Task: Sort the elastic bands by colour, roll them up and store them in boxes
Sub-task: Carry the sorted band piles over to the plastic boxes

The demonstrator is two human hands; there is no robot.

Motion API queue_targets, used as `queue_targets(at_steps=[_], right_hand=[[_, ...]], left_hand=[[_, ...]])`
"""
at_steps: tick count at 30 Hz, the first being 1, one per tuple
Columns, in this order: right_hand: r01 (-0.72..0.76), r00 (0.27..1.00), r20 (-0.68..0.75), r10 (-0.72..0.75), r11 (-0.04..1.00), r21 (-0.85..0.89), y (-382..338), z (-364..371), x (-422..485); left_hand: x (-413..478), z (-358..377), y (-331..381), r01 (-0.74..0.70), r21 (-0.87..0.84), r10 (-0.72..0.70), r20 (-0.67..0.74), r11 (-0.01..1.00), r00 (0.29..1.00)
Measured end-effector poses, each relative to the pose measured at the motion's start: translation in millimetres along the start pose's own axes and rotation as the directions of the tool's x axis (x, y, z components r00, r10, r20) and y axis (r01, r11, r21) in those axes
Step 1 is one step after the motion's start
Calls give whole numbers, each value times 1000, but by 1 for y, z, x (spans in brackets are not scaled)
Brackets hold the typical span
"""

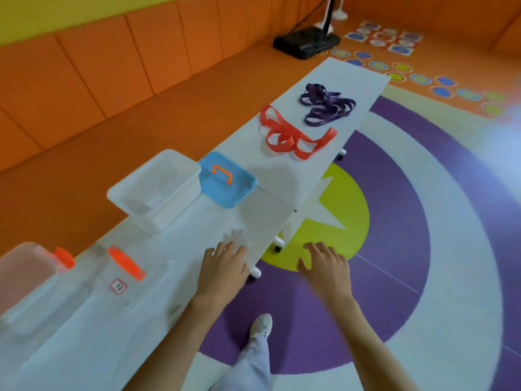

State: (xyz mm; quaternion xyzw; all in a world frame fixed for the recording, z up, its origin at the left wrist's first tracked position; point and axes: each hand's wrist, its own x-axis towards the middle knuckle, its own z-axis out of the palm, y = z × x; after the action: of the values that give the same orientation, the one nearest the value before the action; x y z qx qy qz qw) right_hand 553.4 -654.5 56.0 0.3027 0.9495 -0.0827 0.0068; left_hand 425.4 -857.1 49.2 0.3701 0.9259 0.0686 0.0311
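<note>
A heap of red elastic bands (293, 135) lies on the long white table (259, 210), and a heap of purple elastic bands (324, 104) lies beyond it near the far end. My left hand (225, 266) hovers over the table's near edge, fingers spread, holding nothing. My right hand (327, 266) is out past the table's edge above the floor, also spread and empty. Both hands are well short of the bands. An open clear box (153, 190) stands at the table's left side, with a blue lid (227, 179) carrying an orange handle beside it.
Two more clear boxes sit nearer to me on the left: one with an orange latch (127, 262) and one pinkish box (25, 266). The table stands on white castor legs (277, 245). A black stand base (307, 40) sits on the orange floor beyond the table. My white shoe (262, 324) shows below.
</note>
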Motion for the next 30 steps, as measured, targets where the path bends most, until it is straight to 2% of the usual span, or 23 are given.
queue_targets(at_steps=[8,11,21,26,30], right_hand=[[-106,994,-8,106,993,-59,85,-34,144],[-132,991,5,133,989,-69,116,-45,197],[-37,998,39,41,995,-97,252,-60,395],[33,999,26,-30,996,-88,315,-78,497],[90,995,47,-86,993,-77,338,-95,579]], left_hand=[[183,1,59,-82,-27,81,-38,996,996],[249,5,80,-100,-16,100,8,995,995],[461,28,174,-126,48,126,7,991,992],[552,19,226,-53,13,53,13,999,999],[616,17,244,39,34,-40,23,999,999]])
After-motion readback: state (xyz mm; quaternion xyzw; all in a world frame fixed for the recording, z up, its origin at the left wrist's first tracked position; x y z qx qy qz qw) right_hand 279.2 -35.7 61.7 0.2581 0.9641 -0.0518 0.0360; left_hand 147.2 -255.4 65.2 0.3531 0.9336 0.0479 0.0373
